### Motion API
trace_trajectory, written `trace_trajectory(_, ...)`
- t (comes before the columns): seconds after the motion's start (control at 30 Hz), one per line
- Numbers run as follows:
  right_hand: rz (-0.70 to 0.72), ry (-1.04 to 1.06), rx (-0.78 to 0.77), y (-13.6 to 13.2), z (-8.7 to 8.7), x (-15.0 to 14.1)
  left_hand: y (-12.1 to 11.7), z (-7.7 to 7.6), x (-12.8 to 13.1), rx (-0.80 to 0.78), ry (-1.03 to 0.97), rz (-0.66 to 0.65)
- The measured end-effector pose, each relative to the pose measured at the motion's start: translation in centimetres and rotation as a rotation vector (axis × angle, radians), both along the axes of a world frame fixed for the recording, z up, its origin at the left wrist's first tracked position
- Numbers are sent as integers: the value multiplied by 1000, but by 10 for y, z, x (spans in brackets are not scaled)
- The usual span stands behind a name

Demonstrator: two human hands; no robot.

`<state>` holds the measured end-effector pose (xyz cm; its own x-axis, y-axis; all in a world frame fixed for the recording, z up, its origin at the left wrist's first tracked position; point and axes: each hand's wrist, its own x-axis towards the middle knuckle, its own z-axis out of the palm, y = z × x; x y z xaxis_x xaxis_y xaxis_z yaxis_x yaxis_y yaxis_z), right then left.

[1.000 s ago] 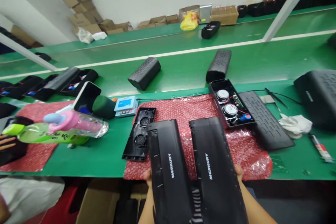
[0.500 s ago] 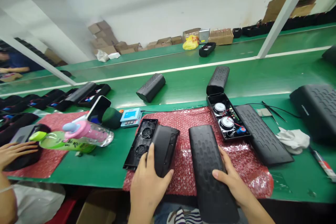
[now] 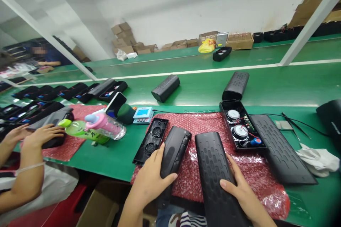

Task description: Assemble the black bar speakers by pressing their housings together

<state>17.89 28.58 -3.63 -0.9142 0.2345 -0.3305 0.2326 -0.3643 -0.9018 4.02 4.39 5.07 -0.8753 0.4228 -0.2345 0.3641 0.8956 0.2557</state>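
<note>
My left hand (image 3: 149, 177) is closed around a black speaker casing (image 3: 177, 150), tilted over the red bubble wrap. My right hand (image 3: 241, 186) grips the side of a long black speaker housing (image 3: 211, 159) with a pattern of raised slots; its near end reaches past the table edge. The two pieces are apart. Left of the casing lies a black panel with two round openings (image 3: 151, 140). To the right, an opened speaker half (image 3: 243, 127) shows two round drivers, wires and a blue part. A patterned black cover (image 3: 282, 149) lies beside it.
Bubble wrap (image 3: 199, 117) covers the green table. A blue meter (image 3: 143, 115), pink-capped bottle (image 3: 106, 126) and green bottle (image 3: 85, 131) stand left. A co-worker's hands (image 3: 50, 134) handle another casing. Tweezers (image 3: 295, 126) and white tissue (image 3: 319, 159) lie right. Closed speakers (image 3: 166, 88) sit behind.
The view has swung left, bringing more of the co-worker into sight. In my left hand the casing has turned, with its near end now lower. My right hand keeps its hold.
</note>
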Motion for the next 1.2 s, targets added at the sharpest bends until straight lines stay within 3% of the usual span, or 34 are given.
trace_trajectory(0.2, -55, -58, 112, -1, 3, 5, -13, 1, -9, 147, -81, -98)
trace_trajectory(0.4, 15, -234, 635, 13, 11, 19, -2, -9, -5, 341, -231, -42)
trace_trajectory(0.5, 137, -324, 861, 13, 27, 18, -1, -10, -12, 359, -341, -18)
trace_trajectory(0.6, 220, -404, 993, 0, 47, 8, -2, -10, -20, 351, -346, -64)
trace_trajectory(0.73, 216, -438, 1061, -18, 64, -7, -6, -15, -22, 375, -317, -25)
trace_trajectory(0.97, 109, -378, 1063, -33, 67, -26, -11, -29, -16, 527, -350, 48)
trace_trajectory(1.1, 255, -395, 1137, -34, 74, -30, -12, -35, -15, 674, -413, 102)
trace_trajectory(1.2, 335, -343, 1115, -23, 74, -27, -8, -39, -8, 830, -590, 189)
